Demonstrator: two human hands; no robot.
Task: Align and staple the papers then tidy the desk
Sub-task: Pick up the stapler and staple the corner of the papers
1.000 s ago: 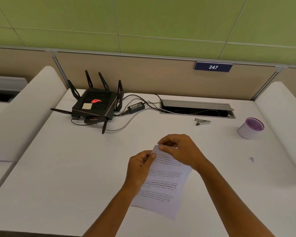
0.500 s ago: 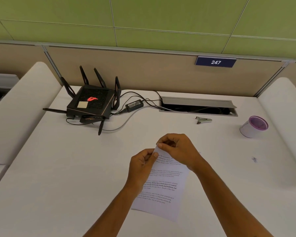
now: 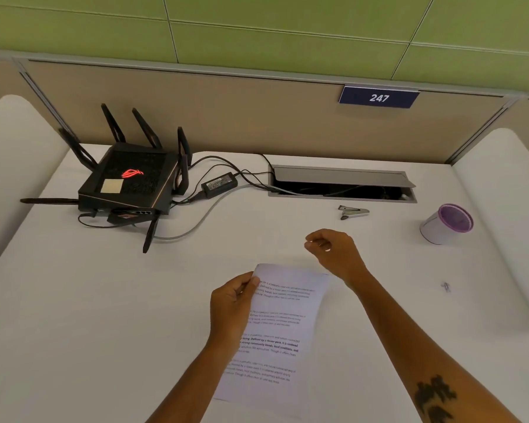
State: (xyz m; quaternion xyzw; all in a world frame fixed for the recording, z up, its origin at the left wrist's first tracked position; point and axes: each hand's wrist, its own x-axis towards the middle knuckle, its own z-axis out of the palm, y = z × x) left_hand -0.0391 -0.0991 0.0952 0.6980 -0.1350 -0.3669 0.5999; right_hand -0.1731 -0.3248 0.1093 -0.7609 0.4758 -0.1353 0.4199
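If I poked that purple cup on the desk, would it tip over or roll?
Probably it tips easily: the purple cup looks small, light and possibly empty. Its round wall suggests it might then roll across the smooth desk. Nothing stands close beside it to stop it.

I have a single view, from the camera worn on the person's head. It looks forward and steeply down over the white table (image 3: 74, 315), close above both forearms, with wide-angle bending at the edges. It faces the beige partition (image 3: 226, 117) and green wall (image 3: 257, 25) at the far side.
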